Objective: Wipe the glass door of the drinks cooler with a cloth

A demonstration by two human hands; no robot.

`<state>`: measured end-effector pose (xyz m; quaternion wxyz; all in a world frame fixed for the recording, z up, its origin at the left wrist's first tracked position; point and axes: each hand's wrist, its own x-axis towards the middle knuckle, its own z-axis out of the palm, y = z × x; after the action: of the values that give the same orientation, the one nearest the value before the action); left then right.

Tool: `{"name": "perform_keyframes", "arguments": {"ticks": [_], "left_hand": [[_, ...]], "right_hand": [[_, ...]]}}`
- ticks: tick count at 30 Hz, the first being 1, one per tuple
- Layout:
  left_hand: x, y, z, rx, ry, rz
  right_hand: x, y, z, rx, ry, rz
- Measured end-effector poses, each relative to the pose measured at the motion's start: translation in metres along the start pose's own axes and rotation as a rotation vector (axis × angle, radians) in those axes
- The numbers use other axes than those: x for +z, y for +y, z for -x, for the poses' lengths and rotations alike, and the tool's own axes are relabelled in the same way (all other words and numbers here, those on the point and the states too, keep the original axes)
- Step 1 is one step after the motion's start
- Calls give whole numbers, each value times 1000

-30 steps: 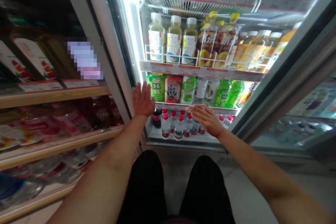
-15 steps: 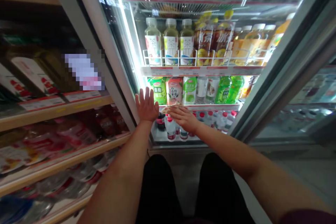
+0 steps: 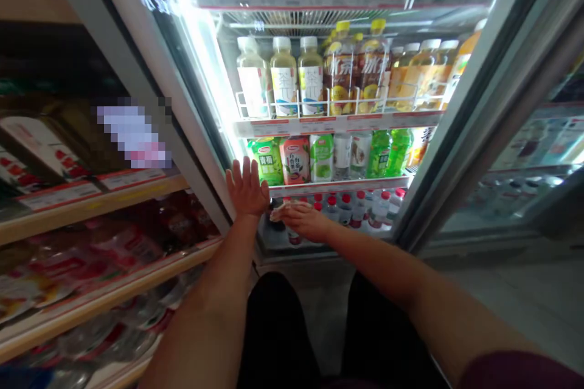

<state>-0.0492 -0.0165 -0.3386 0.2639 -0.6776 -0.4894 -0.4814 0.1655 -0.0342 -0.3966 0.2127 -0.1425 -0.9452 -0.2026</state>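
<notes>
My left hand [image 3: 247, 189] is spread, its fingers pointing up and its palm against the glass door near the left side of the door frame [image 3: 182, 127]. Just to its right, my right hand [image 3: 303, 222] presses a pale, crumpled cloth [image 3: 278, 213] against the glass, fingers stretched leftward over it. Part of the cloth is hidden under the palm. Behind the glass, a green drink bottle [image 3: 267, 161] and a red-pink one [image 3: 295, 161] stand on the shelf just above my hands. Red-capped water bottles [image 3: 345, 209] stand lower down, some covered by my right hand.
Tea bottles [image 3: 311, 76] and yellow-capped bottles [image 3: 341, 70] fill the cooler's middle shelf. A wooden shelf [image 3: 91, 209] with bottled drinks runs close along my left. On the right is another glass-fronted cooler [image 3: 524, 140]. My knees [image 3: 276, 310] are below the door.
My right hand and the cloth have slid down the glass, from the shelf edge to below it. The left hand stays spread at nearly the same place. The view has shifted slightly.
</notes>
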Motion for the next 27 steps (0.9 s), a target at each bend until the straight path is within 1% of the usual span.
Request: {"name": "perform_keyframes", "arguments": {"ticks": [2, 5, 9, 11, 13, 15, 18, 21, 23, 24, 25, 27], "left_hand": [[0, 1, 0, -7, -14, -1], [-1, 2, -1, -37, -33, 16], [1, 1, -1, -55, -19, 58], [2, -1, -1, -14, 15, 39], [4, -3, 0, 46, 65, 3], [6, -5, 0, 92, 102, -28], [7, -6, 0, 117, 118, -49], [6, -5, 0, 94, 98, -60], [6, -5, 0, 79, 79, -71], [6, -5, 0, 77, 73, -77], [5, -5, 0, 78, 70, -82], [5, -5, 0, 74, 71, -86]], "right_hand": [[-2, 4, 13, -18, -16, -6], [-12, 17, 36, -40, -14, 2], [-24, 31, 75, -9, 5, 48], [-25, 33, 95, 4, 1, 58], [-27, 35, 111, -12, -3, 60], [-35, 40, 123, -36, -5, 57], [-56, 53, 134, -19, 45, 97], [-70, 57, 149, 80, 147, 178], [-71, 55, 165, 164, 188, 213], [-69, 53, 173, 182, 195, 224], [-67, 53, 181, 177, 192, 234], [-69, 58, 195, 108, 157, 242]]}}
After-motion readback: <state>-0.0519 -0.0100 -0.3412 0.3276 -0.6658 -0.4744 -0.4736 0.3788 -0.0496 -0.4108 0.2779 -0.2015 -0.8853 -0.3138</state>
